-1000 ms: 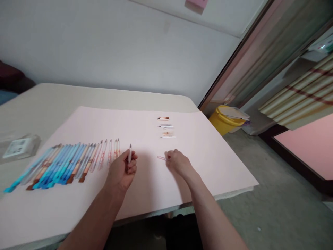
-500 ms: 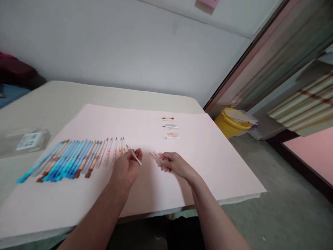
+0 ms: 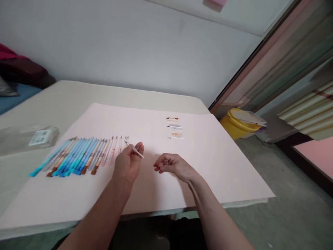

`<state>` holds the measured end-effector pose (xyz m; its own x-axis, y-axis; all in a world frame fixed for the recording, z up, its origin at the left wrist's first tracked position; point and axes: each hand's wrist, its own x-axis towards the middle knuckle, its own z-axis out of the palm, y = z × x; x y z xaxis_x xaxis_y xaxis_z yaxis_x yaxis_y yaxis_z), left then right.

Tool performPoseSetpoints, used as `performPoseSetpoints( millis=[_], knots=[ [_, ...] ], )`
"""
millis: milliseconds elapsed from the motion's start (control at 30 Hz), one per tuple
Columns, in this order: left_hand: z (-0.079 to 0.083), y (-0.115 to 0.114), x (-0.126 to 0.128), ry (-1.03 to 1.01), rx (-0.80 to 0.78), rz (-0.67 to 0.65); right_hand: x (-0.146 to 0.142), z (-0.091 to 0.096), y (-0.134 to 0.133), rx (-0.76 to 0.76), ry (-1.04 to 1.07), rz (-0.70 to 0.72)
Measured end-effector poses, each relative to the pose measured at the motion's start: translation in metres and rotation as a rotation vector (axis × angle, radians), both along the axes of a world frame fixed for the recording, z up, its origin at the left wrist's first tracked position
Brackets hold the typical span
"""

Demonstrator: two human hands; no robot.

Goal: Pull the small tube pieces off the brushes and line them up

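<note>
A slim white pen refill with a dark tip is pinched in my left hand, above the pale pink sheet. Over the sheet's middle, my right hand is closed with its fingertips pressed together; what they hold, if anything, is too small or hidden to make out. Left of my left hand lies a row of pens in blue, grey, brown and clear with pink patterns. Beyond my right hand, small groups of pen parts, with white refills beside patterned pieces, lie in a column.
A clear plastic bag with a white label lies on the table at left. Dark red and blue items sit past the table's left edge. On the floor at right stands a yellow bucket. A white wall rises behind the table.
The clear pink-patterned pen barrel seen in my right hand before no longer shows. My right hand's fingers have curled in. My left hand still holds the refill, and the view has shifted slightly.
</note>
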<state>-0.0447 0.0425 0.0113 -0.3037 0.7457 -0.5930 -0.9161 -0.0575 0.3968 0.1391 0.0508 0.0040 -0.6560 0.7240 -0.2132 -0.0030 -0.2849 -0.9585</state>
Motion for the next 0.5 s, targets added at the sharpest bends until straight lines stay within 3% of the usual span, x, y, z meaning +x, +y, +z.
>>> performPoseSetpoints(
  millis=[500],
  knots=[
    [0.0019,-0.0004,0.0015,0.015,-0.015,-0.007,0.0009,-0.0036,0.0032,0.046,-0.021,0.011]
  ],
)
